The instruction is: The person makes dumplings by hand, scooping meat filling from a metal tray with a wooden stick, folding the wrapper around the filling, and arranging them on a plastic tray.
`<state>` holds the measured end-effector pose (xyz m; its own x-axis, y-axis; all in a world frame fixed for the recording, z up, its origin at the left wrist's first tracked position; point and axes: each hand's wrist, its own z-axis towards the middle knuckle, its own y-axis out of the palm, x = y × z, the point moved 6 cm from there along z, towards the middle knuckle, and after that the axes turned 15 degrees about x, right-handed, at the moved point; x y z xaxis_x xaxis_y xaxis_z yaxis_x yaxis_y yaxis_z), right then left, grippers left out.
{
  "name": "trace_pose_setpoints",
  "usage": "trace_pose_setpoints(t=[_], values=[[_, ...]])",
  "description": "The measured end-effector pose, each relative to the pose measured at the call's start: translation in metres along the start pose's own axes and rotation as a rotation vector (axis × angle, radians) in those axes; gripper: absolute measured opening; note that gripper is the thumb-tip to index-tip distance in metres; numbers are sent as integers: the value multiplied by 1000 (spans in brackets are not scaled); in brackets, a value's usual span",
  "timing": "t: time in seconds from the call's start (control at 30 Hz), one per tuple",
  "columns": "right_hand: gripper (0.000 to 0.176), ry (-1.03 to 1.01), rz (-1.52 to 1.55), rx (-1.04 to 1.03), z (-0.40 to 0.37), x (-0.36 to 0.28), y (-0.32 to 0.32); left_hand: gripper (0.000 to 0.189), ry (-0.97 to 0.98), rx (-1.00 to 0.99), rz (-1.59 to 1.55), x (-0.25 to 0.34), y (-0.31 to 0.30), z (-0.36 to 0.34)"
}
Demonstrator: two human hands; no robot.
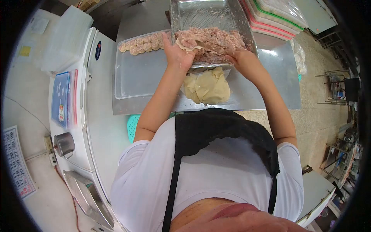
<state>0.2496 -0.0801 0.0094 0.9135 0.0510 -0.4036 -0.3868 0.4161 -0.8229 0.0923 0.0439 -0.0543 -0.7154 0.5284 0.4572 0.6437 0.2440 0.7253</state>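
Note:
My left hand (pixel 179 57) cups a dumpling wrapper (pixel 188 46) with pink minced filling on it, at the near left edge of a metal pan. A thin flat spatula (pixel 208 47) reaches from my right hand (pixel 245 60) to that filling; its handle is mostly hidden in my closed fingers. Pale pink minced meat (pixel 228 36) fills the near part of the metal pan (pixel 205 11), whose far bottom is smeared. Below the pan lies a loose stack of yellowish wrappers (pixel 208 87) on plastic. Filled dumplings (pixel 145 44) line the far edge of a clear plastic tray (pixel 141 77).
Stacked trays with red and green rims (pixel 274 17) stand at the far right of the steel table (pixel 276 91). A white freezer (pixel 106 116) is on the left, with a metal cup (pixel 64 144) beside it. A turquoise basket (pixel 133 127) shows under the table edge.

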Motion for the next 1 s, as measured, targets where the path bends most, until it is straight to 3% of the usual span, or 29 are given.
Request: trace_pose_setpoints(t=[0.03, 0.1, 0.17, 0.23, 0.33, 0.43, 0.53, 0.57, 0.6, 0.63, 0.7, 0.73, 0.8, 0.83, 0.9, 0.93, 1.0], values=[[26, -58, -279, -101, -4, 2, -2, 87, -3, 0, 5, -3, -1, 2], [24, -88, -177, 15, -5, -7, -3, 87, -46, -121, -34, -9, 11, -4], [23, -124, -73, 128, -3, -7, -12, 87, -52, -103, -45, -9, 24, -15], [22, -121, -207, -82, 3, 5, -10, 86, -45, -82, -67, -12, 26, -19], [23, -170, -247, -107, 8, -22, -53, 77, 16, 36, -93, -15, 18, -9], [25, -234, -79, -34, 3, 1, -20, 64, 27, 112, -154, -21, 26, -14], [27, -271, 74, -57, 13, 22, -31, 57, -2, 146, -229, -24, 25, -15], [27, -288, 87, -59, 15, 30, -37, 50, 48, -72, -185, -20, 33, -17], [28, -147, 281, -81, 18, 43, -43, 43, 95, -289, -133, -18, 42, -21], [29, -3, 471, -106, 20, 54, -47, 43, 112, -283, -135, -17, 37, -22], [30, 19, 517, -198, 21, 64, -50, 45, 366, -248, 460, -19, 53, -55], [32, 51, 554, -284, 20, 67, -49, 45, 375, -238, 459, -19, 59, -61], [32, 0, 591, -319, 19, 66, -57, 52, 937, -267, 991, -9, 79, -83], [32, -41, 620, -344, 18, 63, -60, 52, 946, -251, 995, -8, 80, -83], [32, -72, 593, -332, 16, 55, -64, 45, 986, -498, 1225, -15, 91, -83], [32, -90, 555, -312, 16, 54, -65, 45, 989, -490, 1231, -10, 92, -79], [32, -98, 576, -376, 11, 63, -43, 40, 881, -751, 1418, -20, 92, -79]])
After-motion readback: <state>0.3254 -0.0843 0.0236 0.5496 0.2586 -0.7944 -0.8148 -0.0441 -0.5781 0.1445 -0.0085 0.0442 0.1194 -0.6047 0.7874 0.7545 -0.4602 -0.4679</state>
